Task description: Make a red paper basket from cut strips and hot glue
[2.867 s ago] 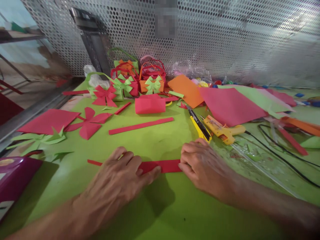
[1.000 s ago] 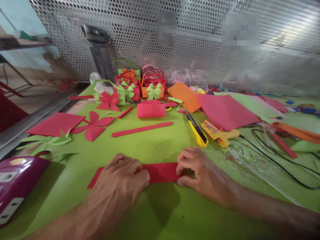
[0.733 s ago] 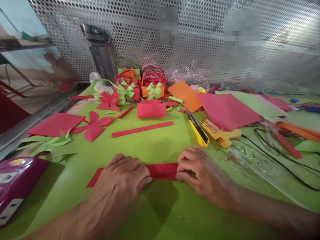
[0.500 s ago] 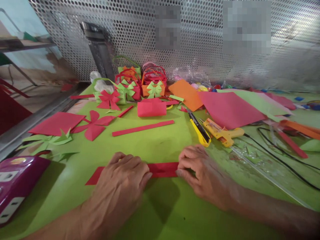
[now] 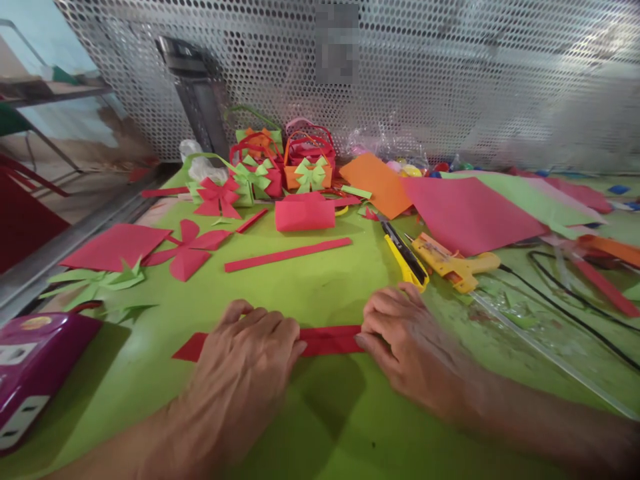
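Note:
A folded strip of red paper (image 5: 330, 341) lies crosswise in front of me, with a crease running along it. My left hand (image 5: 250, 360) is closed over its left part, the thumb pressed at the near edge; a slanted end of the strip sticks out to the left. My right hand (image 5: 405, 340) pinches the right end, which its fingers hide. Beyond the hands lies a narrow red paper strip (image 5: 287, 255), and behind that a red folded paper box (image 5: 305, 213). A yellow utility knife (image 5: 405, 257) rests just past my right hand.
A yellow glue gun (image 5: 455, 261) with a black cord lies to the right. Small paper baskets (image 5: 307, 175) with bows stand at the back near a dark bottle (image 5: 195, 100). Red paper petals (image 5: 190, 253) lie left; a purple power strip (image 5: 45, 360) is at the near left. Coloured sheets (image 5: 475, 213) lie back right.
Both hands keep their grip on the red paper, and the right hand sits slightly farther right. The view has shifted a little; nothing else has visibly moved.

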`<action>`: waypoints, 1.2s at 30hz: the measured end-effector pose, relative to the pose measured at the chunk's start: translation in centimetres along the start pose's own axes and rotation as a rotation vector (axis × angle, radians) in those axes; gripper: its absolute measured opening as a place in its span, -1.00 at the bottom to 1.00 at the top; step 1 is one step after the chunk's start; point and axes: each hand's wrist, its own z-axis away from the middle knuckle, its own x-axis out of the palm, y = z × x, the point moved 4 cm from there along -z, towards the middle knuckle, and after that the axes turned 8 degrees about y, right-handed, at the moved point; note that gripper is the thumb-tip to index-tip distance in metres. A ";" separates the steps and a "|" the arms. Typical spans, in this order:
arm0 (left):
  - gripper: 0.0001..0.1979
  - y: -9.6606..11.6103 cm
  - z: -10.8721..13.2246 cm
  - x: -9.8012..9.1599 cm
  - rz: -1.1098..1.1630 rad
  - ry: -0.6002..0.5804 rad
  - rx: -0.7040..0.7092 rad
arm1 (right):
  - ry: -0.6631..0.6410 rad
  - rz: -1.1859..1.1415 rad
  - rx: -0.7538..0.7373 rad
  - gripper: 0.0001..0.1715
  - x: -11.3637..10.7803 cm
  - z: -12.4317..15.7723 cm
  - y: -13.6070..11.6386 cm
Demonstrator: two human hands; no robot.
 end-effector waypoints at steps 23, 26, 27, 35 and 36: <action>-0.69 0.4 0.2 0.0 -0.096 0.041 0.056 | 0.035 0.079 -0.025 -0.69 0.0 -0.1 -0.1; -0.67 0.5 0.3 -0.1 -0.086 0.044 0.055 | 0.036 0.095 -0.039 -0.69 0.0 -0.1 -0.1; -0.67 0.4 0.3 -0.1 -0.085 0.040 0.055 | 0.037 0.104 -0.044 -0.69 0.0 -0.1 -0.1; -0.69 0.2 0.3 -0.1 -0.062 0.034 0.060 | 0.018 0.147 -0.054 -0.72 0.1 -0.1 -0.3; -0.70 0.2 0.3 0.0 -0.055 0.042 0.064 | 0.016 0.147 -0.053 -0.72 0.2 -0.1 -0.3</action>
